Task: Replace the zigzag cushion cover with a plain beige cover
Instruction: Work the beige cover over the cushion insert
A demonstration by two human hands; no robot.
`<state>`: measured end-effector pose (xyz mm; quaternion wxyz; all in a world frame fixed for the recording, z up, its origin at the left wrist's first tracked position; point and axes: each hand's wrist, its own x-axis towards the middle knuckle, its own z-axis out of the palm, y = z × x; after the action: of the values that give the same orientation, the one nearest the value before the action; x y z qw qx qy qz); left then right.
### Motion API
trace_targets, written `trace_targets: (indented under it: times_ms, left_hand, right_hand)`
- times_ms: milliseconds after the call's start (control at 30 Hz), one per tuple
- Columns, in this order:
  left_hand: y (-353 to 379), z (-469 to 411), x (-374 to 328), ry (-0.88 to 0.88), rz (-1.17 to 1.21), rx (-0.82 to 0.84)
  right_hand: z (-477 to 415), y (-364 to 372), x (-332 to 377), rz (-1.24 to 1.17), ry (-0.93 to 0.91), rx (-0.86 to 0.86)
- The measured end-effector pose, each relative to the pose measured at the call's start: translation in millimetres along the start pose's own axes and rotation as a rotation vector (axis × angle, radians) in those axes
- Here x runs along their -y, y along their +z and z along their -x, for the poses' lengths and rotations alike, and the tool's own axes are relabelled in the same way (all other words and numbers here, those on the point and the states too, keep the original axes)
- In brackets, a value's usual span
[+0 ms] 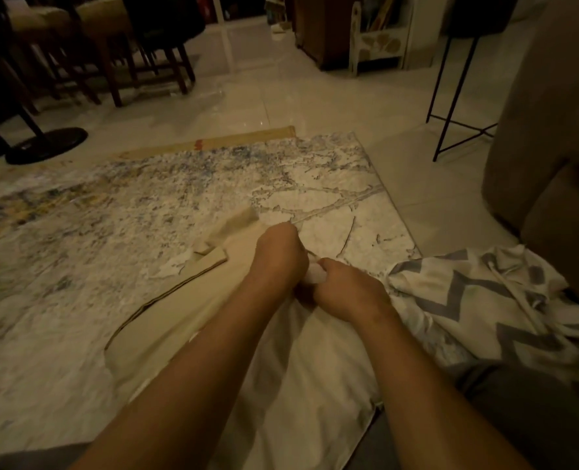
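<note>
Forearms [315,385]: both reach forward from the bottom edge and meet low over the lap.
Cushion [315,374]: bare and white, lying across the lap under the arms, with no cover on it.
Beige cover [166,320]: spread mostly flat on the rug [128,205] ahead and to the left, its near edge touching the Cushion.
Zigzag cover [484,300]: off the Cushion, crumpled just to the right, beside the sofa [552,130].
Right hand [345,286]: fingers curled tight around a bunched white corner of the Cushion.
Left hand [278,256]: closed like a fist against the Right hand, back turned to the camera. It seems to pinch the Beige cover's edge, but the fingertips are hidden, so I cannot tell for sure.
Done: the old cover is removed and set aside — roughly the first half.
Remaining: the white corner looks to be only at the mouth of the Beige cover, so the body must still be fed in, the corners seated and the opening closed.
</note>
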<state>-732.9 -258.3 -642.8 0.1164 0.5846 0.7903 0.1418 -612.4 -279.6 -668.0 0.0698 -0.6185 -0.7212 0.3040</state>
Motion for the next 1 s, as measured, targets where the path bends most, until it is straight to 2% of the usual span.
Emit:
trace_targets:
  times_ms: [267, 333, 400, 533, 633, 767, 833, 900, 1000]
  left_hand:
    - [-7, -20, 18, -0.093, -0.341, 0.219]
    - [-10, -24, 20, -0.067, -0.366, 0.342]
    - [-14, -25, 22, -0.046, -0.340, 0.367]
    - [-14, -23, 23, -0.029, -0.308, 0.287]
    - [-12, -18, 21, -0.072, -0.229, 0.196]
    - [-22, -8, 13, -0.075, 0.162, 0.061]
    - [-28, 7, 9, -0.055, 0.300, 0.058]
    - [-32, 26, 11, -0.028, 0.352, 0.076]
    - [-38, 40, 29, -0.045, 0.380, 0.012]
  right_hand:
    - [8, -4, 0, 0.034, -0.010, -0.007]
    - [7, -3, 1, 0.040, -0.006, -0.015]
    - [7, -3, 2, 0.036, -0.007, -0.013]
    - [8, -6, 2, -0.009, -0.033, -0.013]
    - [13, -10, 7, -0.033, -0.140, 0.010]
    - [18, -12, 14, 0.039, -0.195, 0.018]
    - [19, -10, 17, 0.083, -0.207, 0.013]
    - [21, -11, 19, 0.101, -0.216, 0.011]
    - [22, -14, 17, 0.061, -0.234, 0.016]
